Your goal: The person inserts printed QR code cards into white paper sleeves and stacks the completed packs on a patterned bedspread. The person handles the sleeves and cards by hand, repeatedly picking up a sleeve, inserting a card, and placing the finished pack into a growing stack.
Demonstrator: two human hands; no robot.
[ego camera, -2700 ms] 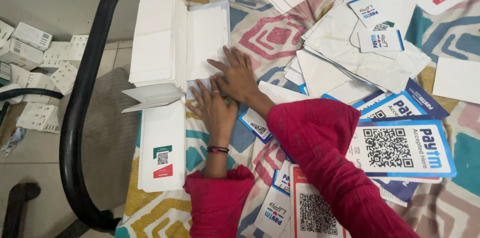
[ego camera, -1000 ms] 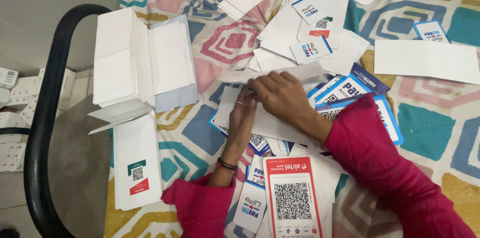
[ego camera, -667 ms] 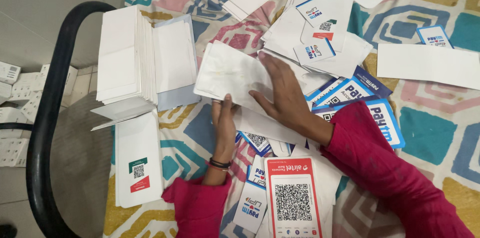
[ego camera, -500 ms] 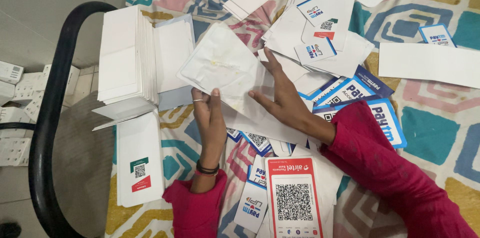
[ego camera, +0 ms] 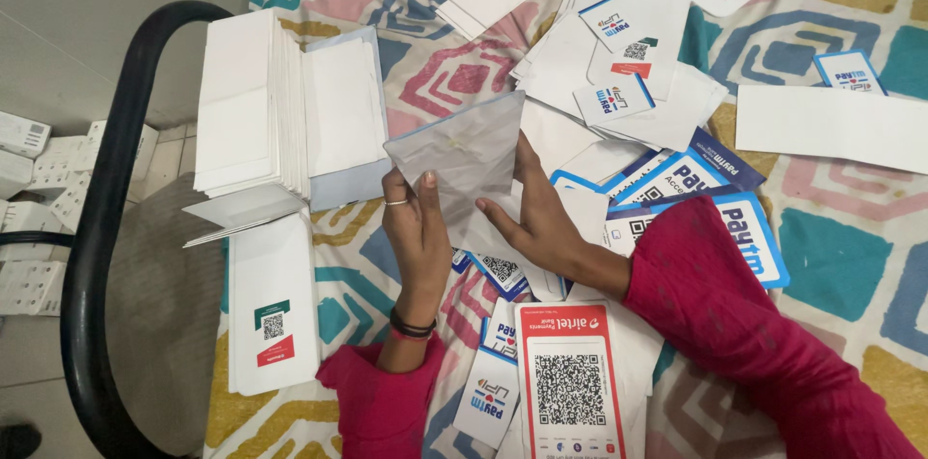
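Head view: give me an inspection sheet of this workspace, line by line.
Surface: patterned bedsheet, multicoloured, mostly covered in paper.
Job's things: clear plastic sleeve, lifted off the sheet; stack of white folded cards at the bed's edge.
Clutter: red scan-code card, blue-bordered stickers, loose white envelopes.
Hands: left hand grips the sleeve's lower edge; right hand open, fingers against the sleeve.
Cables: nothing seen.
Surroundings: black curved tube frame; white boxes on the floor.

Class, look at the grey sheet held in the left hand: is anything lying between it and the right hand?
Nothing visible does. The left hand grips the grey sheet by its lower edge, and the right hand already touches its right side.
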